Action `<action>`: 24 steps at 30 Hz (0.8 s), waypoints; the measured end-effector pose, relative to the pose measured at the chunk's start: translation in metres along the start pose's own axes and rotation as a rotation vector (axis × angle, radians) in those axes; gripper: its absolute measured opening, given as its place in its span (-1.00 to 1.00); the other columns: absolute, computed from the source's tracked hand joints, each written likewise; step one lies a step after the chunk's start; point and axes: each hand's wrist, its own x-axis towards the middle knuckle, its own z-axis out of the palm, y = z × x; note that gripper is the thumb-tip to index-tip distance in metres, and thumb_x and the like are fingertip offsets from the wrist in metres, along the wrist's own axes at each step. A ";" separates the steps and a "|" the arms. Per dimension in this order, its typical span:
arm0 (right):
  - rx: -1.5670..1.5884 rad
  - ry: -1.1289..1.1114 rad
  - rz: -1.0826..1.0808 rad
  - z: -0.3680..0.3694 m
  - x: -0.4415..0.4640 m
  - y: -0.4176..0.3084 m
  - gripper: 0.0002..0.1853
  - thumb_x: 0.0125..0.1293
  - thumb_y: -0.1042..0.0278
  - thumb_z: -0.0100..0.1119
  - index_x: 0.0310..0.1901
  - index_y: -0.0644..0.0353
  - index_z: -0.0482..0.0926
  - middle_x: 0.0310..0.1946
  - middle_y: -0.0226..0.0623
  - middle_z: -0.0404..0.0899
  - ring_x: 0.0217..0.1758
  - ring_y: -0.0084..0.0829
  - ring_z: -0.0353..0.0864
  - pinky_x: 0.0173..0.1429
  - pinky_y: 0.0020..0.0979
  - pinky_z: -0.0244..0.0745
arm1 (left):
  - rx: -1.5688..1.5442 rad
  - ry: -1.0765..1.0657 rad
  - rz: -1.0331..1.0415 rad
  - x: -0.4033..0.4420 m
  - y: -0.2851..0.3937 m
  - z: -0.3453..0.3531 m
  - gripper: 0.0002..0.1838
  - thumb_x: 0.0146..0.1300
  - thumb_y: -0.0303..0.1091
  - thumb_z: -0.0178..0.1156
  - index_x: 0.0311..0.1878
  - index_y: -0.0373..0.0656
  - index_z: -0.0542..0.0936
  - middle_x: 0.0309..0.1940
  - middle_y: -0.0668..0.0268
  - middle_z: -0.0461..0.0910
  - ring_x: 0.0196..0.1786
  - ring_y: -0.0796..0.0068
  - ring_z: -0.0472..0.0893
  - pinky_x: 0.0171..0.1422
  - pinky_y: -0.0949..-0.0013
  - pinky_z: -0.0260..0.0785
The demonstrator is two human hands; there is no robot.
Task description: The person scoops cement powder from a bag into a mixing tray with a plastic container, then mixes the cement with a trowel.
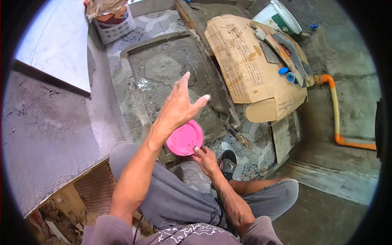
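My left hand (179,106) reaches out over a shallow mixing trough (128,75), its fingers apart and nothing in it. Wet grey cement mix (163,69) lies in the trough, with a paler, drier-looking mound and shiny water on the surface. Lower down, my right hand (207,160) grips the rim of a pink plastic bowl (185,138), thumb on the edge. The bowl's inside shows a few dark specks. It is held over the near end of the trough, partly behind my left forearm.
A trowel (241,139) lies on the patterned tiles right of the trough. Flattened cardboard (241,61) bears tools and blue pipe fittings (290,76). A white bucket (279,16), an orange pipe (335,106), a bag (114,24) and a large tile (57,45) stand around.
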 end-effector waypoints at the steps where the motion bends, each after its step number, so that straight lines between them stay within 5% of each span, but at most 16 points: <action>1: -0.053 0.029 0.017 -0.005 0.002 0.003 -0.47 0.44 0.33 0.20 0.20 0.62 0.29 0.09 -0.02 0.49 0.07 -0.27 0.60 0.16 -0.29 0.58 | -0.006 -0.004 -0.012 -0.001 0.000 0.001 -0.04 0.21 -0.02 0.38 0.44 -0.50 0.16 0.36 -0.27 0.30 0.38 -0.11 0.41 0.44 0.12 0.28; 18: 0.001 0.021 0.070 -0.041 0.013 0.025 -0.38 0.40 0.27 0.27 0.31 0.52 0.28 0.09 -0.14 0.50 0.10 -0.41 0.56 0.14 -0.42 0.54 | 0.020 0.011 0.084 0.001 0.005 0.010 -0.07 0.22 -0.06 0.38 0.48 -0.39 0.17 0.33 -0.20 0.36 0.19 -0.01 0.55 0.34 0.13 0.37; 22: 0.048 -0.109 -0.042 -0.022 0.003 0.008 -0.50 0.46 0.38 0.16 0.27 0.55 0.29 0.14 -0.05 0.49 0.16 -0.29 0.56 0.27 -0.28 0.52 | 0.007 0.010 0.090 0.002 0.004 0.010 -0.08 0.22 -0.06 0.38 0.48 -0.37 0.18 0.34 -0.18 0.36 0.16 0.02 0.56 0.32 0.13 0.38; 24: 0.035 -0.028 0.074 -0.031 0.002 0.014 -0.50 0.46 0.39 0.17 0.27 0.52 0.28 0.15 -0.05 0.48 0.18 -0.29 0.55 0.30 -0.27 0.51 | 0.020 0.004 0.069 -0.001 0.004 0.008 -0.08 0.22 -0.07 0.38 0.48 -0.38 0.17 0.34 -0.17 0.36 0.15 0.04 0.56 0.32 0.14 0.39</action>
